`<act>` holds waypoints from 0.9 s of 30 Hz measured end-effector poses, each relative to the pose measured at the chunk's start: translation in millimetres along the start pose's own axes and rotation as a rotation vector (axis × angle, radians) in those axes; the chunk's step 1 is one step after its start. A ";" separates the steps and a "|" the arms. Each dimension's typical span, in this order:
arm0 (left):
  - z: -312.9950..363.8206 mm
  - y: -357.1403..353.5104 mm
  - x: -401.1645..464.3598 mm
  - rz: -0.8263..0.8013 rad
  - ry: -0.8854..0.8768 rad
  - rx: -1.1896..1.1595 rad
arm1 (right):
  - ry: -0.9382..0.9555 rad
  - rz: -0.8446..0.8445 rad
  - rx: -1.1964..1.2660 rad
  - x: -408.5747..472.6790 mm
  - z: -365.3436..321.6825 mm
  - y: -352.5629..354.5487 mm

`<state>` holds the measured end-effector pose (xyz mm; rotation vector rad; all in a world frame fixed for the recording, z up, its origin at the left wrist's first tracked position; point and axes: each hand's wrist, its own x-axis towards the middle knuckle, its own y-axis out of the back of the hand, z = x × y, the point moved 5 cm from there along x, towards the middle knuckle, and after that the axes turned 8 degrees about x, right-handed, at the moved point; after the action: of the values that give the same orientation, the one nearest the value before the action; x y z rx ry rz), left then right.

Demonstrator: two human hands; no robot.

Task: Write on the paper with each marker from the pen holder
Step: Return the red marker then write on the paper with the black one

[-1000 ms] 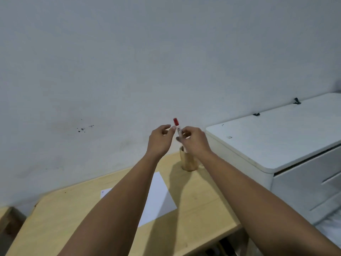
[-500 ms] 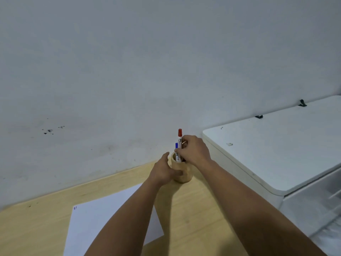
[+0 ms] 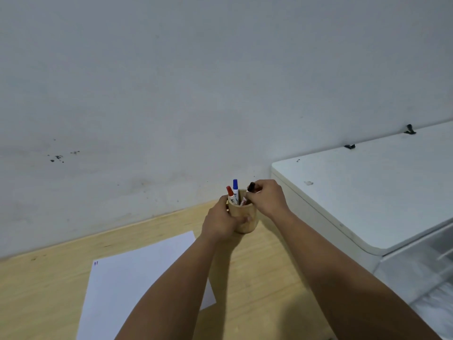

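Note:
A round wooden pen holder (image 3: 246,217) stands on the wooden desk (image 3: 49,285) by the wall. My left hand (image 3: 219,223) is wrapped around its left side. A red-capped marker (image 3: 230,193) and a blue-capped marker (image 3: 235,190) stand in it. My right hand (image 3: 268,197) pinches a black-capped marker (image 3: 249,191) whose lower end is still inside the holder. A white sheet of paper (image 3: 132,290) lies on the desk to the left, with small red and blue marks near its top left corner; my left forearm covers part of it.
A white cabinet (image 3: 367,187) with a drawer stands right beside the desk, its top higher than the desk surface. A plain wall (image 3: 196,94) rises directly behind the holder.
The red marker, held above the holder a second ago, now stands in it. My left hand came down around the holder, and my right hand shifted onto the black marker.

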<state>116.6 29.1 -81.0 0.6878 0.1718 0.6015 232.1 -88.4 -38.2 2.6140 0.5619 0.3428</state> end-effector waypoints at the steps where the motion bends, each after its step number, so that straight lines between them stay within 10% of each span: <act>1: -0.1 -0.9 0.3 -0.001 0.000 0.000 | -0.006 0.010 0.007 0.1 0.9 0.4; 12: 16.1 44.5 -14.6 -0.010 0.003 0.078 | 0.308 0.256 0.620 -9.8 -102.3 59.7; 27: -8.9 242.1 -129.3 0.433 0.014 -0.056 | 0.106 -0.717 0.347 -136.8 -178.8 -109.9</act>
<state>-104.3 107.9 61.6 0.6708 0.0168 1.0224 16.5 7.3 46.3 2.4882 1.6470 0.1544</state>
